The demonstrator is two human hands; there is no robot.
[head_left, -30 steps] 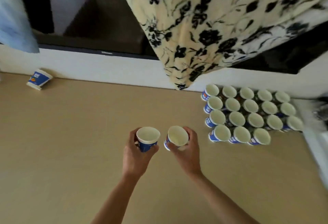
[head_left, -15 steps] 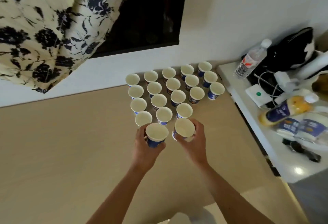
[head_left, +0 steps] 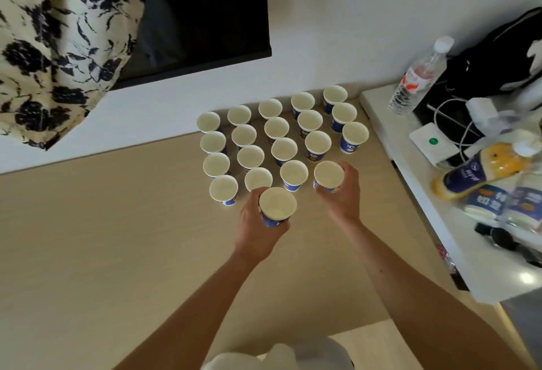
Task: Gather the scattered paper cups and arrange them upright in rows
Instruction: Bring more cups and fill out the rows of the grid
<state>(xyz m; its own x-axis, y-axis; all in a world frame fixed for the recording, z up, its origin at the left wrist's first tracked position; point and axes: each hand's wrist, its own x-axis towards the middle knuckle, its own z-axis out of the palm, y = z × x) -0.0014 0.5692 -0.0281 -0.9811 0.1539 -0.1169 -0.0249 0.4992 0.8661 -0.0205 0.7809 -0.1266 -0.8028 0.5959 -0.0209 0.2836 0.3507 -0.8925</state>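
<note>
The left hand is holding a paper cup, fingers curling round it, at 6 o'clock of the cup rows. The right hand is gripping a second cup the same way at the rows' 4 o'clock.

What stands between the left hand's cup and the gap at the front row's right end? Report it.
The right hand and the cup it holds sit between the left hand, with its cup, and that gap; nothing else visible does.

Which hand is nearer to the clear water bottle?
Right. The right hand sits in front and left of the water bottle; the left hand, holding a paper cup, is farther left.
</note>
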